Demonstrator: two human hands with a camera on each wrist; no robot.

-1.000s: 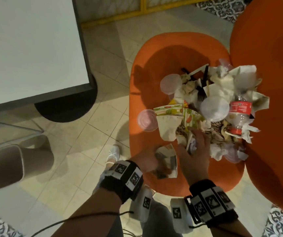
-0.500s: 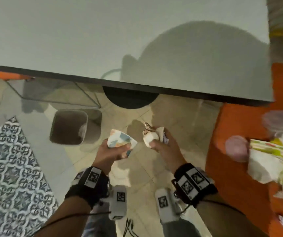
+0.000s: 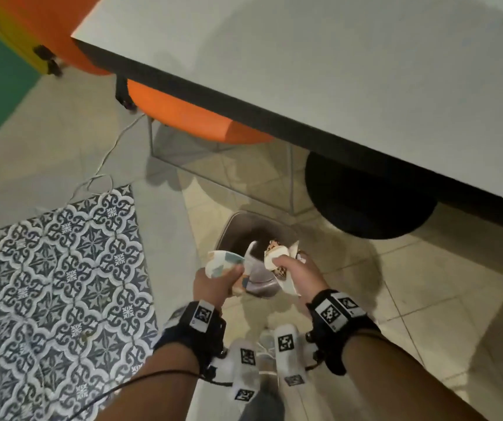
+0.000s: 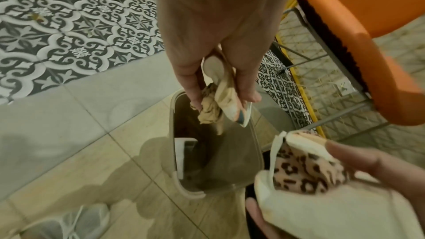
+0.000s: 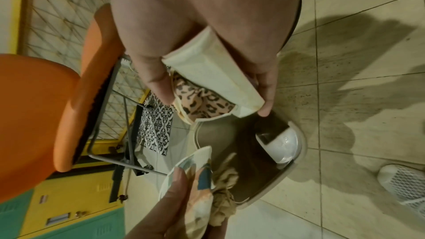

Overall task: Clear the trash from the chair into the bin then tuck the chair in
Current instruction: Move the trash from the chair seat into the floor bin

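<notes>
The small grey plastic bin (image 3: pixel 238 226) sits on the tiled floor near the middle of the head view, and both hands are now right above its open top. Half a second ago the bin was off to the left of the hands, and a second ago the hands were picking at the trash pile on the orange chair. So the person has carried two pieces of trash across, and the drop looks like the next thing to do.

The left hand (image 3: pixel 213 282) grips a crushed paper cup with blue and orange patches (image 3: pixel 222 262). The right hand (image 3: pixel 295 273) grips a cream paper wrapper with a leopard-spot lining (image 3: pixel 276 256). Neither piece has been let go yet.

The trash-covered chair is not in any picture now, so much of the job is probably still left, and the chair is not tucked in yet.

The head view shows the grey table top (image 3: pixel 350 71) in the upper right and an orange chair (image 3: pixel 189 120) pushed under it. It cannot show inside the bin. The right wrist view can: a white rounded thing (image 5: pixel 279 144) lies in there, maybe a cup, but it is blurry. The left wrist view shows a scrunched brown napkin (image 4: pixel 208 110) hanging from the left hand beside the cup.
</notes>
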